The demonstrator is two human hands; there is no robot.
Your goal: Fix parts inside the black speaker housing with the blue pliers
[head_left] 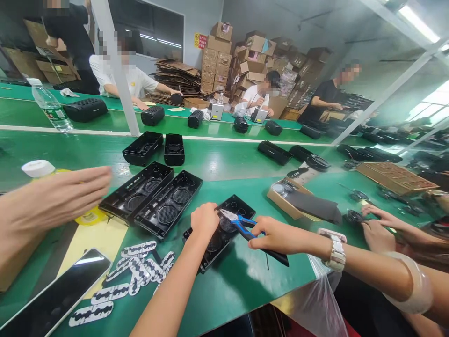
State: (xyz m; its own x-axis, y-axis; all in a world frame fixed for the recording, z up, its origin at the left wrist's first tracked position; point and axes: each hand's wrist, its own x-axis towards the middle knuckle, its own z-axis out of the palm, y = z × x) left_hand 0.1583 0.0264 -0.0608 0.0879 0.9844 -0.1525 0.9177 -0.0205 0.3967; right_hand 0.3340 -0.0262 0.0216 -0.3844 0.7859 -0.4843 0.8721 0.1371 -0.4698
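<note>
Left hand (205, 219): fingers curled down at the left long side of a black speaker housing (228, 229); whether they grip it or a small part is hidden. Right hand (268, 233): closed round a pair of blue-handled pliers (235, 220), nose over the housing, just beside the left fingers. The housing lies open side up on the green surface (259, 295), inward from its near right corner. To its left, two similar housings (173, 206) lie side by side. Loose black-and-white strips (140, 270) and a phone (59, 295) occupy the surface's near-left part.
</note>
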